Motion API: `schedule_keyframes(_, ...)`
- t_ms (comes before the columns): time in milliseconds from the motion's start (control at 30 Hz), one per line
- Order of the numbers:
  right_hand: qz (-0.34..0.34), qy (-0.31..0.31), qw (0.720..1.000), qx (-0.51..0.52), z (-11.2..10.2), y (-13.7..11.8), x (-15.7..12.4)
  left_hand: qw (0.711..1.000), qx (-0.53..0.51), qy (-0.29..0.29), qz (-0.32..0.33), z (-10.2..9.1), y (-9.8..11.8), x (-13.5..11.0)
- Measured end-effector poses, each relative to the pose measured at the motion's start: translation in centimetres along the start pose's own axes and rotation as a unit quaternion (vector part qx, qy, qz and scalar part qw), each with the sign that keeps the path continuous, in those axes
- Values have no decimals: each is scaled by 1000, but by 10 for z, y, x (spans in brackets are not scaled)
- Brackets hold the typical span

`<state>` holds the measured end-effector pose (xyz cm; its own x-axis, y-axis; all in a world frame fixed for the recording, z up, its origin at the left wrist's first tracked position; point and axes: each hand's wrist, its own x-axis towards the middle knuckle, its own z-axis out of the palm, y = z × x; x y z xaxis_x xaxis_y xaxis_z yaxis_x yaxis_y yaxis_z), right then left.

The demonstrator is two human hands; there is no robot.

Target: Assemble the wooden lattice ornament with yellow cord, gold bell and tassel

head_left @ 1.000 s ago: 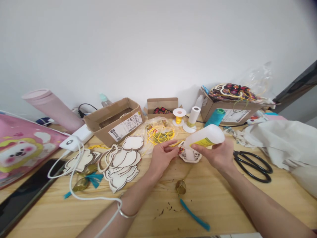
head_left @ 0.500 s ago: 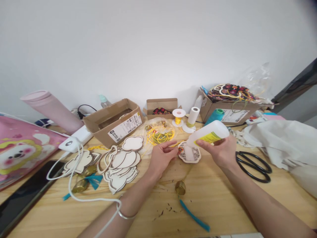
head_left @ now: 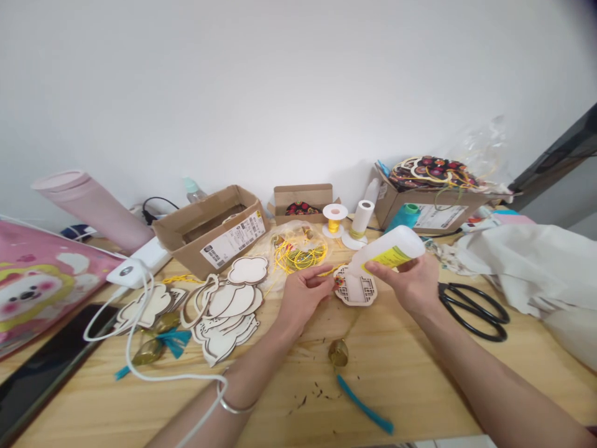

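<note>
My right hand [head_left: 415, 283] is wrapped round a white glue bottle [head_left: 389, 249] with a yellow label. The bottle is tilted, its lower end over a lattice-cut wooden plaque [head_left: 368, 292] on the table. My left hand [head_left: 308, 292] is at the plaque's left edge, thumb and finger pinched on a small orange patterned piece [head_left: 338, 283]; its exact kind is too small to tell. Nearer to me lies a brass-coloured bell [head_left: 338, 353], with a teal tassel [head_left: 366, 407] below it.
Wooden cutouts [head_left: 228, 311] lie in a pile to the left, near a white cable [head_left: 175, 376] and a phone [head_left: 46, 367]. Cardboard boxes [head_left: 224, 249] and a yellow thread spool [head_left: 334, 224] stand behind. Black-handled scissors [head_left: 476, 311] lie right, beside white cloth [head_left: 527, 267].
The whole view has shifted slightly. Both hands keep their holds, and the glue bottle stays tilted over the plaque.
</note>
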<state>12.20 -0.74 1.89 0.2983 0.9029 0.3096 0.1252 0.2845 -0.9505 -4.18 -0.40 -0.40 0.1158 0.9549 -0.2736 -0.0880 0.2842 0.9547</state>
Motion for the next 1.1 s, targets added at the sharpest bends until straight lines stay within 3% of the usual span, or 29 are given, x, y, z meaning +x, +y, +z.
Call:
schedule_keyframes(267,5,-17,1000,-4,4,-1,-1,1000,4,0,8,1,1,1)
schedule_keyframes(633,-45,4,999,-1,0,-5,-2,1000,-11,-2,-6,-1,-1,1)
schedule_keyframes(767,-94,-34,993,-69,4,-4,-9,1000,-17,7,-12,0,2,0)
schedule_keyframes(967,-155,-31,968,-197,2,-5,-13,1000,-15,14,-12,0,3,0)
schedule_keyframes(1100,-168,-28,964,-205,3,-10,-15,1000,-13,17,-14,0,4,-1)
